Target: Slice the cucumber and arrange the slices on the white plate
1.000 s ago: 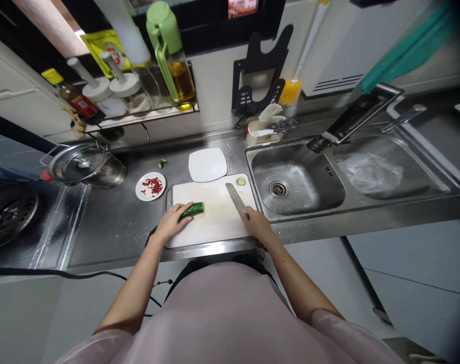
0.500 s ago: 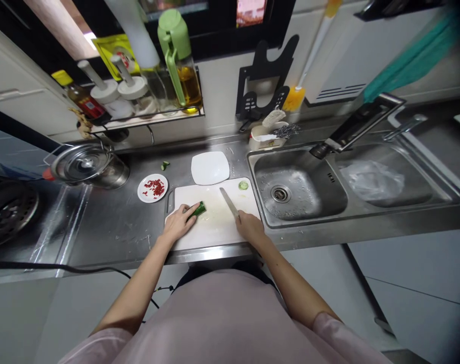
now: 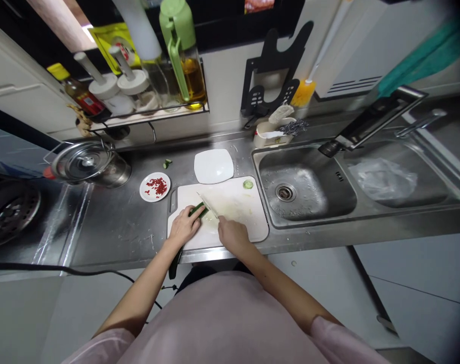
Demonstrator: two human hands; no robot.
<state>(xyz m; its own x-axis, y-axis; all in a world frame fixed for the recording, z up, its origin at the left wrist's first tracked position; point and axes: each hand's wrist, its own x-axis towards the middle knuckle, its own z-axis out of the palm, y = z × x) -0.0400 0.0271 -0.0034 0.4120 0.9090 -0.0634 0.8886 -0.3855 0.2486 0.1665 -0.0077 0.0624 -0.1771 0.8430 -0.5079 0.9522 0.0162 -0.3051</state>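
My left hand (image 3: 184, 226) presses a dark green cucumber (image 3: 195, 208) onto the white cutting board (image 3: 250, 217), fingers closed over it. My right hand (image 3: 233, 236) grips a knife (image 3: 208, 205) by its handle. The blade lies across the cucumber's right end, close beside my left fingertips. Pale green cucumber slices (image 3: 247, 184) rest at the board's far right corner. Below my left wrist, a dark green length (image 3: 175, 265) sticks out past the counter edge; I cannot tell whether it belongs to the same cucumber.
Behind the board sits a white square plate (image 3: 214, 167). A small plate (image 3: 142, 191) of chopped red pieces is to its left, with green scraps (image 3: 167, 164) beyond. The steel pot (image 3: 116, 172) stands far left. The double sink (image 3: 309, 215) adjoins the board's right.
My right hand has moved left with the knife, bringing the blade from the open board onto the cucumber. The dark green length below my left wrist has come into view.
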